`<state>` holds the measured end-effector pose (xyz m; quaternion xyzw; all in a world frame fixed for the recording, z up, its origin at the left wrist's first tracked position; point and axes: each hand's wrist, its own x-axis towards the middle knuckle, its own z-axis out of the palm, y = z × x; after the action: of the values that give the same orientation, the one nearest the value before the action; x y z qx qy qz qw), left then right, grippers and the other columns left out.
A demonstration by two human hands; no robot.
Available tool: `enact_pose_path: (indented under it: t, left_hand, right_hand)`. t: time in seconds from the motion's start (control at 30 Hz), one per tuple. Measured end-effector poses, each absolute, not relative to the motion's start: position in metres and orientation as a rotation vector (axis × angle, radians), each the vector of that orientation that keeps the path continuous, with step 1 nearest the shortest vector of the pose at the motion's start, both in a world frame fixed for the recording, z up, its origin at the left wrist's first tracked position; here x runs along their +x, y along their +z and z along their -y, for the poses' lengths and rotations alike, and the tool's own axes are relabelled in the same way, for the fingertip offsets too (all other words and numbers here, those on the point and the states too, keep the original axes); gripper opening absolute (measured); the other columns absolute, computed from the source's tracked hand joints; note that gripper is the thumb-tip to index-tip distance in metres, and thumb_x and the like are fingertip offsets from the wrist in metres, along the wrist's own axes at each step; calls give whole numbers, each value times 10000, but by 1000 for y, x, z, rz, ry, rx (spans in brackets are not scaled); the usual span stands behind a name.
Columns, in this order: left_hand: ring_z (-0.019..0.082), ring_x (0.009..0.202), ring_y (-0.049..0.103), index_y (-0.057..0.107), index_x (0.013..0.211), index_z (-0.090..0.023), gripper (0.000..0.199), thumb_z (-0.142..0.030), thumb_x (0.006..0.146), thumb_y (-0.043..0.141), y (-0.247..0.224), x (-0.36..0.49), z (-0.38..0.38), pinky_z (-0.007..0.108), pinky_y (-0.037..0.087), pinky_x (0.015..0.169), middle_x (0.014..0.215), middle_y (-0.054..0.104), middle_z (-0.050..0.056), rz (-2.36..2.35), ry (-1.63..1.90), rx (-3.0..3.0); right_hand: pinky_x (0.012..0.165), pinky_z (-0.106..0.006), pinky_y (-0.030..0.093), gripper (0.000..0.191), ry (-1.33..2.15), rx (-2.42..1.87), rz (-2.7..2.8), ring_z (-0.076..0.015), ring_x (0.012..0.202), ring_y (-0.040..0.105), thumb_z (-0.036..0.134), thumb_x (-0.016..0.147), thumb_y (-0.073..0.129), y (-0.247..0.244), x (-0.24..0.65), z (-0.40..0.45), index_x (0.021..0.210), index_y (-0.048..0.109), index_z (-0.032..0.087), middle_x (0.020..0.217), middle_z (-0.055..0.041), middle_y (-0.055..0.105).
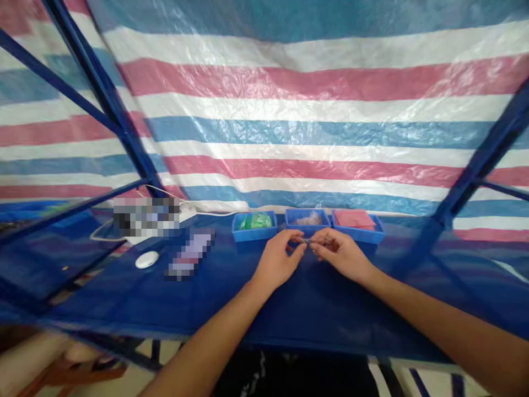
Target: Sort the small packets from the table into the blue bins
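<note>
Just in front of the middle bin, my left hand and my right hand meet fingertip to fingertip. Between them is a small thin greyish piece, too small to name, pinched from both sides. Behind the hands stand three blue bins in a row. The left bin has green packets in it. In the middle bin lie small clear, pinkish pieces. Pink sheets, stacked, rest in the right bin.
On the blue tabletop, a round white object and a blurred flat object lie to the left. White cables run along the back. Blue metal posts and a striped plastic sheet bound the space. Another person's limb shows at lower left.
</note>
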<state>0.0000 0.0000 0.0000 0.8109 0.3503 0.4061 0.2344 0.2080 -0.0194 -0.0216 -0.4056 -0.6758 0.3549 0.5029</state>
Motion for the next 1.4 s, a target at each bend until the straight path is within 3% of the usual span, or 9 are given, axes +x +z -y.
enact_pose_path:
  t: [0.13, 0.37, 0.57, 0.77, 0.9, 1.07, 1.27, 1.4]
  left_hand:
    - [202, 1052, 670, 560, 1315, -218, 380, -270, 944, 620, -4, -2, -4, 343, 573, 880, 1167, 677, 77, -988, 1139, 2254]
    - [257, 1230, 572, 622, 1237, -219, 318, -220, 919, 619, -9, -11, -12, 432, 461, 1114, 1262, 603, 99, -1071, 1056, 2510]
    - [271, 1197, 579, 665, 1156, -193, 238, -244, 942, 575, -8, -23, -23, 446, 457, 1094, 1235, 636, 105, -1340, 1010, 2596]
    - [276, 1217, 583, 678, 1216, -176, 315, -305, 963, 541, -12, -26, -24, 431, 452, 1103, 1324, 623, 123, -1408, 853, 2688]
    - [295, 1264, 560, 663, 1268, -178, 376, -364, 969, 530, -14, -21, -18, 440, 444, 1113, 1471, 513, 140, -1404, 754, 2769]
    - [340, 1263, 559, 641, 1290, -158, 481, -489, 993, 460, -17, -14, -15, 491, 455, 1072, 1555, 424, 162, -1484, 635, 2834]
    - [315, 1203, 595, 590, 1340, -134, 510, -489, 995, 467, -17, -10, -18, 451, 469, 1049, 1394, 570, 168, -1490, 608, 2819]
    - [261, 1167, 611, 615, 1271, -163, 379, -389, 978, 533, -8, -15, -14, 364, 492, 1022, 1294, 619, 122, -1439, 736, 2743]
  right_hand:
    - [704, -327, 564, 173, 564, -1037, 1803, -198, 792, 689, 371, 956, 641, -16, 213, 21, 1051, 707, 243, 959, -43, 733]
    - [833, -392, 556, 232, 1, -1050, 1889, -243, 926, 678, 245, 983, 568, -10, 234, 0, 1124, 749, 282, 1014, -55, 732]
    - [950, -475, 515, 279, -360, -1205, 1884, -298, 1051, 606, 249, 995, 539, -9, 257, -25, 1180, 747, 248, 1070, -95, 712]
    - [1069, -509, 447, 297, -383, -1288, 2098, -310, 1145, 584, 301, 1012, 510, -19, 250, -32, 1193, 726, 207, 1120, -110, 732]
    - [1127, -542, 389, 351, -389, -1329, 2095, -339, 1277, 524, 370, 1009, 518, -23, 246, -29, 1268, 671, 189, 1213, -125, 708]
    - [1147, -532, 375, 360, -362, -1334, 2073, -339, 1305, 508, 386, 1016, 500, -20, 242, -20, 1290, 629, 191, 1259, -129, 682]
    - [1146, -532, 384, 341, -325, -1294, 2063, -338, 1278, 529, 379, 1019, 495, -18, 240, -16, 1282, 611, 195, 1236, -132, 671]
    - [1117, -555, 411, 334, -299, -1257, 2008, -344, 1274, 534, 373, 1014, 502, -15, 241, -14, 1282, 612, 206, 1228, -135, 662]
